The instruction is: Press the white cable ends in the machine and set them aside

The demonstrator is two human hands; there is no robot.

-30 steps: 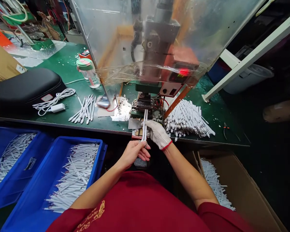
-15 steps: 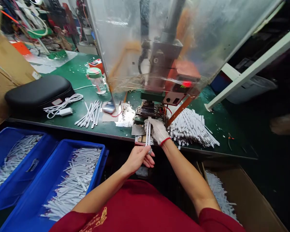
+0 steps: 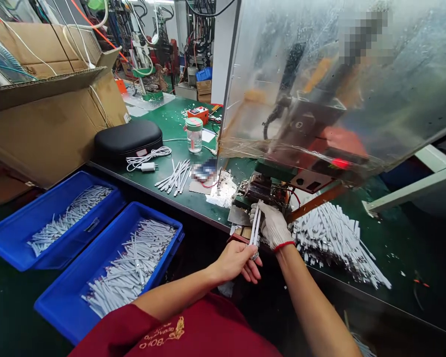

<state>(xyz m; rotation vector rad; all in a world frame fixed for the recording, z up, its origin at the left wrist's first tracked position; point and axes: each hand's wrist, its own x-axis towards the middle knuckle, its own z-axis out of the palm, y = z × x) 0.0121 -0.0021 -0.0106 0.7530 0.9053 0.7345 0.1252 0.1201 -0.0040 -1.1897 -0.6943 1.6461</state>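
Two slim white strips point(image 3: 255, 225), like short flat cables, run side by side between my hands in front of the press machine point(image 3: 260, 187). Bare and closed, my left hand point(image 3: 240, 262) pinches their near ends, where a small metallic piece shows at the fingertips. My right hand point(image 3: 274, 225), in a white knit glove with a red cuff, is closed around their far ends, just below the machine's dark metal jaw. The glove partly hides those ends. Close to the right of the glove lies a large pile of similar white strips point(image 3: 330, 233).
Blue bins point(image 3: 46, 305) of white strips stand at lower left. On the green table are a smaller bunch of strips point(image 3: 175, 176), a coiled cable with plug point(image 3: 146, 161), a black case point(image 3: 128, 139) and a jar point(image 3: 194, 136). A cloudy plastic shield point(image 3: 260, 89) hangs before the machine.
My view has turned left, so the table, machine and hands appear farther right and more of the cardboard box shows. Both hands keep their hold on the strips at the machine.
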